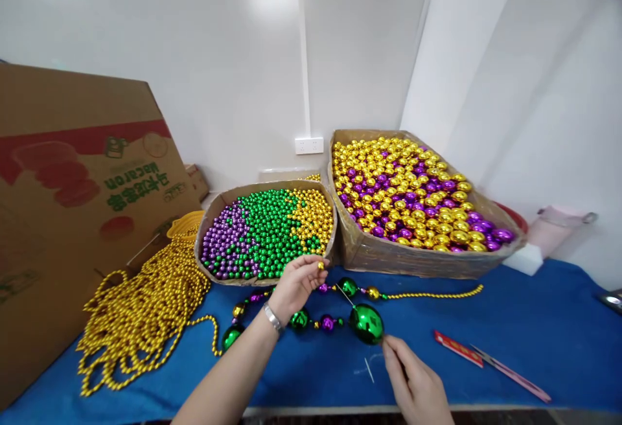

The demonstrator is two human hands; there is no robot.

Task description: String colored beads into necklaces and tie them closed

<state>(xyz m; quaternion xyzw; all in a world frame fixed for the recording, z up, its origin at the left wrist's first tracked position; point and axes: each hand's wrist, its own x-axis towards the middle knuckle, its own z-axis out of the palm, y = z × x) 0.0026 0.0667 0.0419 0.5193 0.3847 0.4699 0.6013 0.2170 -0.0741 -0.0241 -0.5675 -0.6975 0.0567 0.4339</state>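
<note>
My left hand [302, 286], with a silver band on its wrist, pinches a small gold bead [321, 265] above the near rim of the box of small beads. My right hand [413, 376] is closed at the lower end of a large green bead [367, 324]. From that bead's upper end a thin needle [346, 295] sticks out, pointing up and left toward my left hand. Behind and between my hands lies a strand of mixed beads [327, 323] in green, purple and gold, partly hidden by my left forearm. A gold bead chain [437, 295] runs off its right end.
A cardboard box [266, 282] holds small purple, green and gold beads; a larger box [413, 263] holds big gold and purple ones. Gold bead chains [140, 315] lie heaped left, beside a tall carton [72, 218]. Pink-handled tweezers [515, 376] and a red packet [457, 348] lie right.
</note>
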